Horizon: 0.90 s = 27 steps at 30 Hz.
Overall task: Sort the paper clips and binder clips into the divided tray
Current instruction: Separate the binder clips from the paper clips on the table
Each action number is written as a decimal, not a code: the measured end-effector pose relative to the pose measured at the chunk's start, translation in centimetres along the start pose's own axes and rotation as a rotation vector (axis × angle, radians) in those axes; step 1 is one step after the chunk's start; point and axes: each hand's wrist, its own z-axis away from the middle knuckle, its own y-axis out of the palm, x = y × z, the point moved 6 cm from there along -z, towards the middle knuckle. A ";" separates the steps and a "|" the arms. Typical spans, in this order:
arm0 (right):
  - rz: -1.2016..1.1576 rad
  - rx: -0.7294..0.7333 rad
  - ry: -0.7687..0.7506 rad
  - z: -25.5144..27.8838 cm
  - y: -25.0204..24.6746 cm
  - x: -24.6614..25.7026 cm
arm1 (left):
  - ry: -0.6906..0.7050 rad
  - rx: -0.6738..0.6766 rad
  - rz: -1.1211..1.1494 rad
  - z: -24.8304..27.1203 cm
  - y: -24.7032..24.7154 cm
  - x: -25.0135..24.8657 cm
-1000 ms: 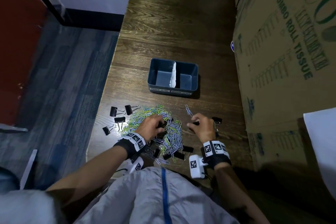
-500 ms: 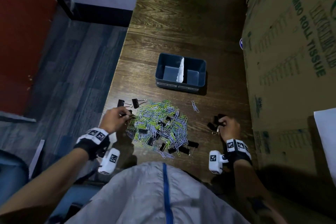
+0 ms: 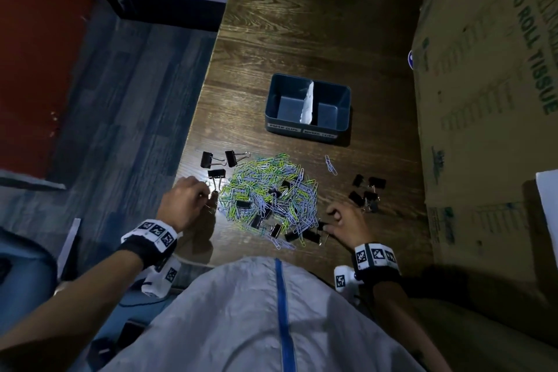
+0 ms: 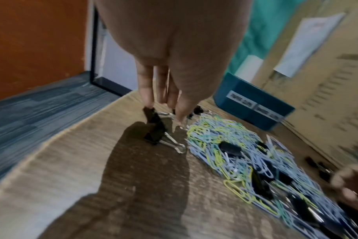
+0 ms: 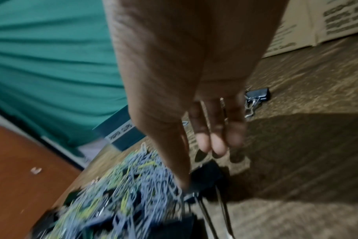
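Observation:
A dark blue divided tray (image 3: pixel 308 127) with a white divider and two front labels stands behind a heap of green and blue paper clips (image 3: pixel 268 190) with black binder clips mixed in. My left hand (image 3: pixel 208 195) is at the heap's left edge, fingers extended down beside a black binder clip (image 3: pixel 216 174), a fingertip on a wire handle (image 4: pixel 181 126). It holds nothing. My right hand (image 3: pixel 330 222) hovers at the heap's near right corner, fingers loose, its thumb touching a black binder clip (image 5: pixel 206 174). Several binder clips (image 3: pixel 367 190) lie grouped to the right.
Two more binder clips (image 3: pixel 220 158) lie at the far left by the wooden table's left edge (image 3: pixel 193 136). A couple of loose paper clips (image 3: pixel 330 164) lie between heap and tray. A large cardboard box (image 3: pixel 483 100) walls off the right side.
My right hand left the binder clip group on the right and came back to the heap's near right corner. My left hand stayed by the left binder clips.

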 end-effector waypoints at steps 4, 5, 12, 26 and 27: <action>0.099 0.156 0.027 0.7 2.4 -0.2 | 0.171 0.097 0.012 -0.5 1.1 -5.2; 0.117 0.130 0.022 0.8 2.7 -0.2 | 0.168 0.155 0.032 -0.7 1.9 -6.2; 0.137 -0.004 -0.020 0.7 2.9 0.8 | 0.134 0.228 0.083 -2.0 4.7 -10.1; 0.166 -0.107 0.028 0.5 2.0 0.9 | 0.288 0.222 -0.016 -2.9 6.9 -13.3; 0.160 -0.109 0.028 0.6 1.8 1.1 | 0.295 0.210 -0.011 -3.1 6.8 -13.4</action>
